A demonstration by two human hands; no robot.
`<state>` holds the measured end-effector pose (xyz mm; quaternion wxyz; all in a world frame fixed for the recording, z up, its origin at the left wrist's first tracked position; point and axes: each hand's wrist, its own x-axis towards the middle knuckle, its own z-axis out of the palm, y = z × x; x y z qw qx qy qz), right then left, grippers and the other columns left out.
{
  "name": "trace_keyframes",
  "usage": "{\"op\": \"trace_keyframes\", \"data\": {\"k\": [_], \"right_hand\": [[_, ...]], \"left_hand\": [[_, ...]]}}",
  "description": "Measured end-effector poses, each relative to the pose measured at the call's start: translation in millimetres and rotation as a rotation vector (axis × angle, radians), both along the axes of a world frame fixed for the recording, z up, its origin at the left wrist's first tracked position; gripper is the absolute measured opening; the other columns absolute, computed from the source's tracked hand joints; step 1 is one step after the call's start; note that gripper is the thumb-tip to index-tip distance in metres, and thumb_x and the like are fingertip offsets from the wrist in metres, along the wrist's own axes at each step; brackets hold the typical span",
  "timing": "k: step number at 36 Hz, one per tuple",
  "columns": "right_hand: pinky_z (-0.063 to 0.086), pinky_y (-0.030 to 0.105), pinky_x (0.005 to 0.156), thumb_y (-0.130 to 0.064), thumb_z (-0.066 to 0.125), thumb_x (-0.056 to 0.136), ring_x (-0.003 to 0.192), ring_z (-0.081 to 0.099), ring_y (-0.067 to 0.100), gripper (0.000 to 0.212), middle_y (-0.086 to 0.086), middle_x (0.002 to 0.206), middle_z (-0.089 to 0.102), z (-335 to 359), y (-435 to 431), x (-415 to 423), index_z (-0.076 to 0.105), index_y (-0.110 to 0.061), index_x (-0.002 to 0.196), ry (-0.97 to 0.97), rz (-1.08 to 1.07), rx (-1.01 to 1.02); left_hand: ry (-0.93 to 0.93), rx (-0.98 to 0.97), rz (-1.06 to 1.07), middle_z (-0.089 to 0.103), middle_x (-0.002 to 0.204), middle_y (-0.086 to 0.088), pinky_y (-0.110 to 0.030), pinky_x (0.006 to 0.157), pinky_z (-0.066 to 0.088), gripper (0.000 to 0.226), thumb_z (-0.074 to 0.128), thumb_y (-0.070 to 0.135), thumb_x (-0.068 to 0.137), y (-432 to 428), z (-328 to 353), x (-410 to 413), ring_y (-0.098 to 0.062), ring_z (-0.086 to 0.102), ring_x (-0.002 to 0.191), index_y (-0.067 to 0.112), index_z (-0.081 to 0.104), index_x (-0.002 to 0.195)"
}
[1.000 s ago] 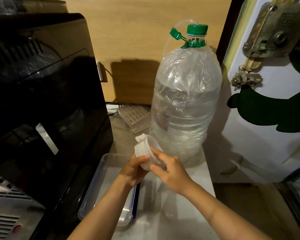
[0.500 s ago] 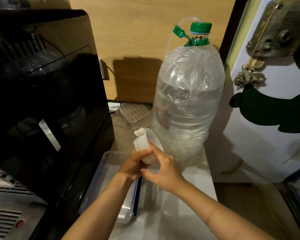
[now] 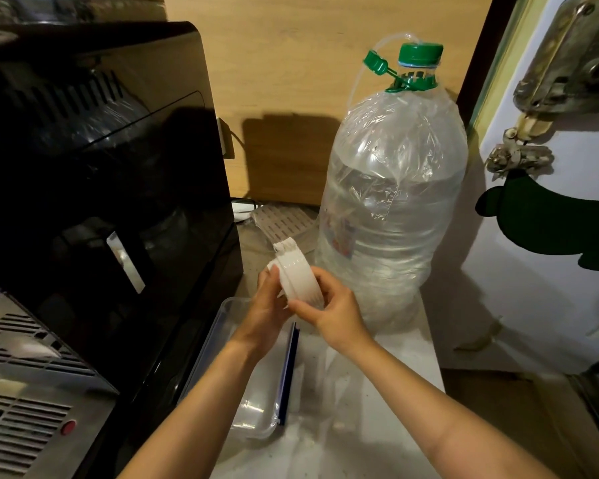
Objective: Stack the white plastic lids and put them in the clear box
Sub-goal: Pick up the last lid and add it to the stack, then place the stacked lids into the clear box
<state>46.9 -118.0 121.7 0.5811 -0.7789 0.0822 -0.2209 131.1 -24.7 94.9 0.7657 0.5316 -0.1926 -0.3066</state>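
A stack of white plastic lids (image 3: 300, 276), round with small tabs lined up at the top, is held on edge between both hands above the counter. My left hand (image 3: 263, 314) grips the stack's left face, thumb over its rim. My right hand (image 3: 336, 314) pinches the lower right side. Below them lies the clear box (image 3: 222, 326), a shallow rectangular container with a blue-edged clip along its right side, partly hidden by my left forearm.
A large water bottle (image 3: 391, 209) with a green cap stands just right of the hands. A black appliance (image 3: 94, 188) fills the left. A slotted grey plate (image 3: 282, 221) lies against the wooden back wall. A white door (image 3: 547, 236) bounds the right.
The lid stack has tilted and turned slightly in my hands. My right hand slid lower along its rim. The view shifted a little left.
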Motion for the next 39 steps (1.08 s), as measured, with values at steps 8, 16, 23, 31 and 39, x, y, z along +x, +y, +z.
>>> {"op": "trace_keyframes", "data": {"k": [8, 16, 23, 31, 39], "right_hand": [[0.058, 0.024, 0.07, 0.005, 0.069, 0.073, 0.084, 0.066, 0.015, 0.041, 0.003, 0.093, 0.067, 2, 3, 18, 0.056, -0.022, 0.1, -0.052, 0.106, 0.489], [0.054, 0.025, 0.066, 0.01, 0.054, 0.083, 0.084, 0.06, 0.017, 0.032, 0.004, 0.093, 0.06, -12, 6, 41, 0.049, -0.007, 0.109, 0.158, 0.134, 0.661], [0.048, 0.021, 0.073, 0.0, 0.056, 0.084, 0.102, 0.053, 0.021, 0.039, 0.011, 0.114, 0.053, -32, 6, 57, 0.047, 0.0, 0.121, 0.398, 0.101, 0.28], [0.048, 0.041, 0.095, -0.011, 0.055, 0.087, 0.11, 0.057, 0.031, 0.034, 0.02, 0.12, 0.06, -49, 11, 65, 0.051, -0.004, 0.12, 0.612, 0.219, -0.216], [0.041, 0.036, 0.095, -0.013, 0.046, 0.092, 0.115, 0.053, 0.031, 0.034, 0.018, 0.126, 0.057, -57, 21, 74, 0.048, -0.005, 0.125, 0.75, 0.375, -0.643]], "left_hand": [[0.055, 0.026, 0.111, 0.057, 0.117, -0.004, -0.039, 0.081, 0.051, 0.037, 0.051, 0.035, 0.081, 27, 2, 5, -0.026, 0.058, 0.104, 0.032, 0.044, 0.117], [-0.036, 0.178, 0.316, 0.055, 0.116, -0.003, -0.036, 0.075, 0.055, 0.034, 0.051, 0.017, 0.089, 49, -8, 10, -0.026, 0.059, 0.102, 0.035, 0.043, 0.117], [-0.038, 0.405, 0.366, 0.048, 0.129, -0.018, -0.03, 0.066, 0.051, 0.049, 0.051, 0.01, 0.09, 60, -23, 12, -0.034, 0.052, 0.113, 0.016, 0.031, 0.134], [-0.065, 0.696, 0.332, 0.048, 0.128, -0.018, -0.05, 0.094, 0.048, 0.042, 0.048, 0.01, 0.091, 65, -43, 11, -0.034, 0.049, 0.117, 0.008, 0.035, 0.131], [-0.105, 0.925, 0.313, 0.05, 0.129, -0.02, -0.045, 0.096, 0.047, 0.039, 0.044, 0.013, 0.092, 68, -52, 5, -0.035, 0.05, 0.116, 0.008, 0.035, 0.13]]}}
